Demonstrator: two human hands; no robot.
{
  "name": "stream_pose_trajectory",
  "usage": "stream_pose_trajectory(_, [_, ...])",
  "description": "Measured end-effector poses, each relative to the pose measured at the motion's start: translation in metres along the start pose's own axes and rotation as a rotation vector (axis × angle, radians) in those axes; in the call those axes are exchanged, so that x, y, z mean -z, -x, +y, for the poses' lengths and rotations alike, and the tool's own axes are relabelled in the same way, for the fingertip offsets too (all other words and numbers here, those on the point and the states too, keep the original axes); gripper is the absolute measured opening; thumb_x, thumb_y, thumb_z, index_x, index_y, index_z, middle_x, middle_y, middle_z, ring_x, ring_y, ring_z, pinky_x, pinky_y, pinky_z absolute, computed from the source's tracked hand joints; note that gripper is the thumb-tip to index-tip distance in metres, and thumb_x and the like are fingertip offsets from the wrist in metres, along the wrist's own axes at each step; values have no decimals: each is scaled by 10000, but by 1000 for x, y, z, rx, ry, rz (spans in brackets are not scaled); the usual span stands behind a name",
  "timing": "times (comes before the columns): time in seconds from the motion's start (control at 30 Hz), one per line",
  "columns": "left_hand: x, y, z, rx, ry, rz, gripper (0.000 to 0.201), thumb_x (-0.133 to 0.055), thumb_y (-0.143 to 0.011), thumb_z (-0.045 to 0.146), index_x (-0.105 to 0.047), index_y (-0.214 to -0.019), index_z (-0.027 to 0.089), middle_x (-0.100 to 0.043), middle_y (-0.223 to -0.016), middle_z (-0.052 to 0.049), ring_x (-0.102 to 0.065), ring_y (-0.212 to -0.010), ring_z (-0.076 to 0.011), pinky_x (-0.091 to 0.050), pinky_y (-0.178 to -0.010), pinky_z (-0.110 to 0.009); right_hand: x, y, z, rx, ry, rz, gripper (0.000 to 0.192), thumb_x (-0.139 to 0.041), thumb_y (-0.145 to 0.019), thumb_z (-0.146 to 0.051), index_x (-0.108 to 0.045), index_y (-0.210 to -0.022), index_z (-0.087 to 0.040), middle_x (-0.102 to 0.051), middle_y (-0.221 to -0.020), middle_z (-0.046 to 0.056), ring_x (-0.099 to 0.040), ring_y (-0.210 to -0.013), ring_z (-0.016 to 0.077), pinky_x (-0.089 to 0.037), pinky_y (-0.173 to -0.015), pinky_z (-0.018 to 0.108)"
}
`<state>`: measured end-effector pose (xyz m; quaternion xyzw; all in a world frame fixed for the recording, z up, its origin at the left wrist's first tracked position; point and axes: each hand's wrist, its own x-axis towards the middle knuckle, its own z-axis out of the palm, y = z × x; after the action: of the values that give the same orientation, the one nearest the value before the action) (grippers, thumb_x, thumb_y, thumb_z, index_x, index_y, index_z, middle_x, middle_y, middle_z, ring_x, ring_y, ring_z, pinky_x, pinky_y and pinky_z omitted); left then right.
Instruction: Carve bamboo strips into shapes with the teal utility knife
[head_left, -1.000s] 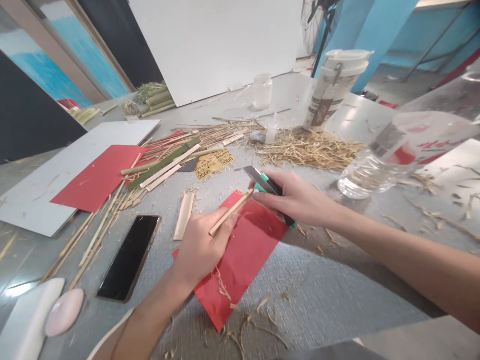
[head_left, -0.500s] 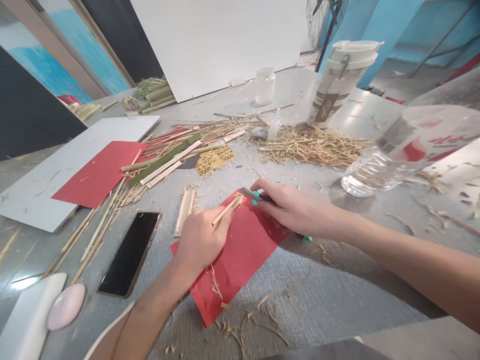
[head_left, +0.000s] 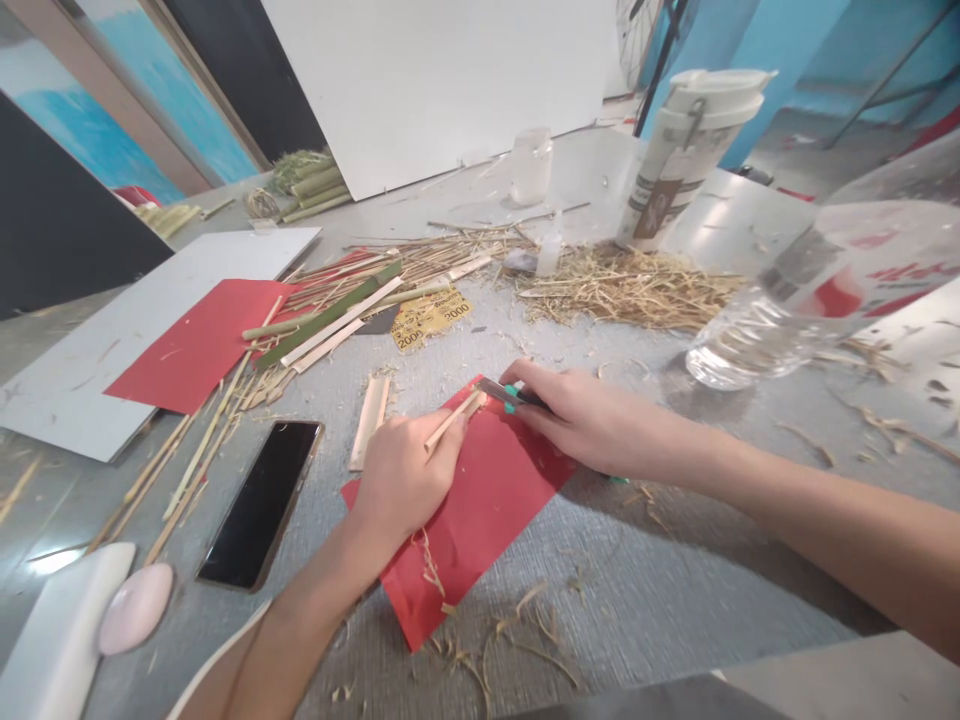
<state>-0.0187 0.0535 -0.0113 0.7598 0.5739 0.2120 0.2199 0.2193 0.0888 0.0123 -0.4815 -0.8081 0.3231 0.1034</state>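
Note:
My left hand grips a thin bamboo strip, pressing it down on a red paper sheet on the grey table. My right hand holds a teal utility knife, its blade tip set against the far end of the strip. Both hands rest over the red sheet. Thin shavings lie by the sheet's near corner.
A black phone lies left of my hand, a short bamboo piece beside it. Bamboo strips, a second red sheet on a white board, straw, a tumbler and a plastic bottle stand beyond.
My right hand has lowered the knife from above the strip to its far end. My left hand has brought the strip down onto the red sheet.

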Motion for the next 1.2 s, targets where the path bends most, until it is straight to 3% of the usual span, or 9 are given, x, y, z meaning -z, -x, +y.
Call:
stream_pose_trajectory(0.17, [0,0,1,-14,-15,6,480,-428,-1083,394,-450,-635,224,-462,-568,18,-412,-562,-150,-241,-609,-352,-2,1,0,31,8,18,260,-403,-1110,-411,-571,-1191,-231,-708,-871,66,-616,-746,213,-361,-644,319])
stream_pose_trajectory(0.27, [1,1,2,-42,-35,-4,470,-423,-1092,377,-537,-664,218,-527,-587,5,-462,-568,-156,-286,-614,-342,-3,1,1,46,28,23,268,-402,-1111,-401,-599,-1164,-227,-718,-900,85,-634,-796,224,-361,-660,319])
stream_pose_trajectory(0.43, [2,2,5,-91,-172,-70,397,-419,-1097,330,-740,-906,196,-683,-694,-47,-610,-628,-196,-336,-610,-333,0,1,3,52,47,17,215,-432,-1098,-349,-603,-1051,-228,-689,-838,67,-584,-724,196,-324,-632,319])
stream_pose_trajectory(0.63, [1,3,6,-133,-289,-105,408,-390,-1107,313,-767,-1150,163,-752,-779,-88,-675,-686,-232,-363,-611,-339,8,4,0,15,-12,-36,226,-464,-1095,-354,-520,-910,-236,-560,-657,-19,-470,-533,132,-272,-581,318])
stream_pose_trajectory(0.77, [-3,4,5,-153,-346,-93,408,-384,-1108,307,-753,-1027,153,-747,-759,-93,-678,-677,-231,-361,-605,-342,13,3,-4,-18,-82,-85,204,-478,-1075,-314,-518,-892,-233,-532,-603,-43,-474,-491,119,-296,-569,305])
stream_pose_trajectory(0.93, [-7,5,7,-189,-415,-60,393,-377,-1103,300,-696,-908,176,-723,-705,-77,-655,-622,-216,-331,-572,-339,16,0,0,-5,-122,-96,222,-542,-1032,-339,-532,-838,-231,-623,-705,5,-570,-625,155,-398,-609,303])
stream_pose_trajectory(1.1, [-6,4,7,-175,-427,-26,368,-398,-1089,293,-681,-877,190,-718,-682,-74,-639,-584,-210,-308,-567,-346,13,-3,7,-177,-645,-335,245,-545,-1038,-437,-533,-887,-245,-590,-689,-13,-499,-527,132,-448,-495,285])
stream_pose_trajectory(1.2, [-4,2,6,-158,-407,-30,374,-399,-1093,294,-678,-862,203,-721,-674,-63,-640,-580,-205,-298,-562,-342,14,-5,8,-219,-716,-311,239,-539,-1040,-463,-550,-940,-247,-589,-705,-9,-504,-544,137,-439,-482,281])
